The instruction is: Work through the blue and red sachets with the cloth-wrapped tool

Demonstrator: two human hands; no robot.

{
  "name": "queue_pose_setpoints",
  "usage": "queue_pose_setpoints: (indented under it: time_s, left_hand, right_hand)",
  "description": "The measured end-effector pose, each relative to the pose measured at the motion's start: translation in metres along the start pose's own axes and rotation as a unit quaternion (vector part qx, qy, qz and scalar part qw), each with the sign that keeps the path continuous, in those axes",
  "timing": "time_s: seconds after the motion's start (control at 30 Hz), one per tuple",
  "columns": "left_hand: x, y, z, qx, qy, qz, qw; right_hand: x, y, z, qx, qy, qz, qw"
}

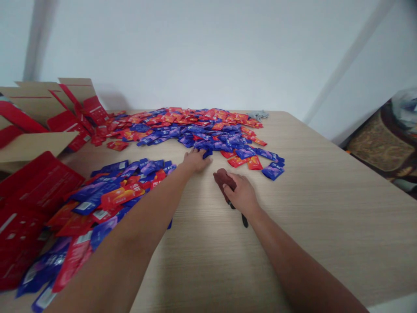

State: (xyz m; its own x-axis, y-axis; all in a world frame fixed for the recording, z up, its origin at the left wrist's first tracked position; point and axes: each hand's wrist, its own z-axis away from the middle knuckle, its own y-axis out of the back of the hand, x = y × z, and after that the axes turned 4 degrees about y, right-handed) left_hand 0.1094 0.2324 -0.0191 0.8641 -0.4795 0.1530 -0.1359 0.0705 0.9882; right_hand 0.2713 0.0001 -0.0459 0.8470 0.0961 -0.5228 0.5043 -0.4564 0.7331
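My left hand (pixel 196 161) reaches forward with its fingers stretched out, the fingertips at the near edge of a pile of blue-purple packets (pixel 224 142). A blue packet lies at its fingertips, and no firm grip on it shows. To the right, my right hand (pixel 241 193) is closed round a brown, smooth, elongated object (pixel 223 179) just above or on the table. Black ends (pixel 244 220) stick out below that hand; whether they belong to the brown object I cannot tell. Loose red-orange packets (pixel 237 161) and a blue packet (pixel 273 171) lie beyond it.
Red and orange packets (pixel 176 115) mixed with blue ones spread along the wall. A second heap of packets (pixel 120 193) lies beneath my left forearm. Open red cardboard boxes (pixel 35 182) stand at the left. A grey crumpled item (pixel 258 114) sits at the table's (pixel 325 208) back edge.
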Motion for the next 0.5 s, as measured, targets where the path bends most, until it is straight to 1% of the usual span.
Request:
queue_pose_setpoints:
  time_s: [0.27, 0.5]
  left_hand:
    - [0.004, -0.001, 0.023, 0.004, -0.001, 0.005, 1.0]
    - [0.012, 0.004, 0.054, 0.017, -0.023, -0.003, 1.0]
  right_hand:
    - [0.003, -0.001, -0.002, -0.004, 0.004, 0.008, 1.0]
    - [0.001, 0.0, -0.001, -0.001, -0.004, 0.008, 1.0]
